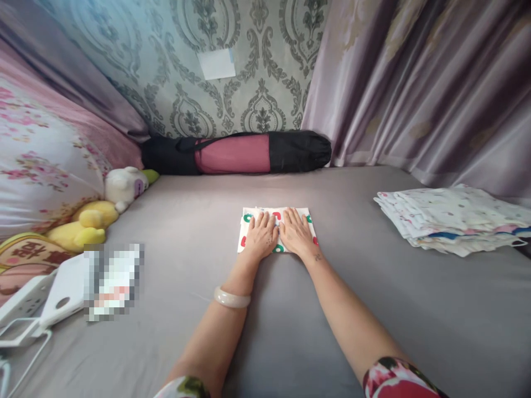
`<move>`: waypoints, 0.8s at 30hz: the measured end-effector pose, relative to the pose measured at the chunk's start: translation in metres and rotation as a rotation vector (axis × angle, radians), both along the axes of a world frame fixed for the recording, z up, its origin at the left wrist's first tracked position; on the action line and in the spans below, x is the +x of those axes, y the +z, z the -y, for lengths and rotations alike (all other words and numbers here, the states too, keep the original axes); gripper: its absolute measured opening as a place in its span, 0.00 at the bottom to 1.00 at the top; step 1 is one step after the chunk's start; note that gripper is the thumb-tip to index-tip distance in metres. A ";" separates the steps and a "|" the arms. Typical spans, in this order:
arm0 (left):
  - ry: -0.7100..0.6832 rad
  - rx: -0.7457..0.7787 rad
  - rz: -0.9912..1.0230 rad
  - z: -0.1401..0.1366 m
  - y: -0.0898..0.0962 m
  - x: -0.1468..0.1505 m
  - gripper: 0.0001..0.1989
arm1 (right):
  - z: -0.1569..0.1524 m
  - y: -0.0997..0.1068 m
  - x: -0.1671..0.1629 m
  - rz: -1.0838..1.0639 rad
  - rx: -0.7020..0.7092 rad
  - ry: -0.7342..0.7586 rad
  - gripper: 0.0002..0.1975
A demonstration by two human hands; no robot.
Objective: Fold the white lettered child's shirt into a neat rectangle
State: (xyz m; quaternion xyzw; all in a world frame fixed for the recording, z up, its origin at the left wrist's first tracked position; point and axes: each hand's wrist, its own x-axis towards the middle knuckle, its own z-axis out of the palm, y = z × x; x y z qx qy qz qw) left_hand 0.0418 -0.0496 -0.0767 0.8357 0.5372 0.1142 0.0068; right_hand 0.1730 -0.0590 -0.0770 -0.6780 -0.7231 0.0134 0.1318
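Note:
A folded white cloth (276, 216) with red and green printed shapes lies flat in front of me on a grey sheet (282, 309). My left hand (263, 234) rests palm down on its left half, fingers stretched out toward the far edge. On the right half my right hand (297, 231) also presses flat, fingers extended. The two hands nearly meet at the cloth's middle and cover much of its print. Neither one grips anything.
To the right sits a stack of folded patterned cloths (452, 218). A long black-and-maroon bag (232, 153) lies along the wall. At left are plush toys (89, 224), a floral pillow (45, 160), a power strip (27, 298), a white device (68, 284) and a blurred-out item (116, 282).

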 end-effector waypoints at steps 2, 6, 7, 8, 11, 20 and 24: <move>-0.001 -0.011 0.015 -0.001 -0.003 0.000 0.25 | -0.001 -0.002 0.000 0.006 -0.018 -0.002 0.27; -0.027 -0.066 0.180 -0.006 -0.003 -0.005 0.23 | -0.002 -0.001 0.001 0.018 -0.051 -0.003 0.27; -0.029 -0.088 0.280 -0.008 -0.002 -0.008 0.22 | -0.002 0.000 0.002 0.018 -0.065 -0.003 0.27; -0.021 -0.113 0.411 -0.011 0.000 -0.010 0.20 | -0.002 0.003 0.001 0.015 -0.083 -0.006 0.28; 0.099 -0.167 0.906 -0.021 0.004 -0.020 0.15 | -0.001 0.013 -0.006 -0.012 -0.129 -0.028 0.28; 0.483 -0.355 1.853 -0.032 0.016 -0.055 0.09 | 0.000 0.008 -0.044 -0.024 -0.067 -0.026 0.29; 0.653 -0.399 1.973 -0.035 0.019 -0.064 0.07 | -0.001 0.000 -0.043 -0.026 -0.071 -0.028 0.29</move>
